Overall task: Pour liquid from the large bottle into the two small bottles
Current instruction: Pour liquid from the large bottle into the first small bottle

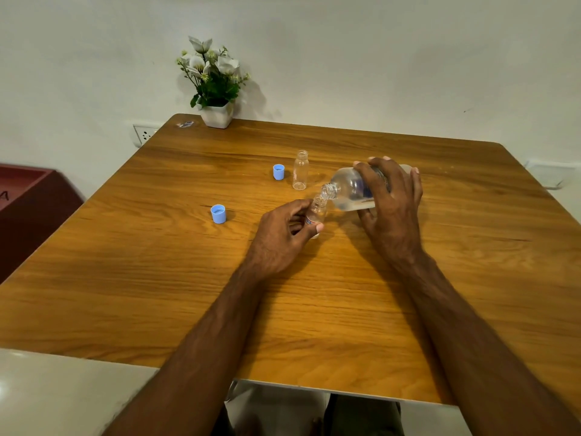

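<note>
Right hand [390, 196] grips the tipped large bottle [352, 191] at bench [125, 278] centre; left-hand fingers [314, 229] pinch the light, tippy small bottle [316, 214], probably part-filled. Second small bottle [300, 169] stands at eleven o'clock.

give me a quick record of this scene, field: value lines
left hand: grips small bottle, holding it on the table
right hand: grips large bottle, tipped with its mouth at the small bottle's opening
second small bottle: upright, uncapped, looks empty, just beyond the hands
blue caps: two, both off, one at mid-table, the other beside the second small bottle
flower pot: far edge of the table by the wall
</note>
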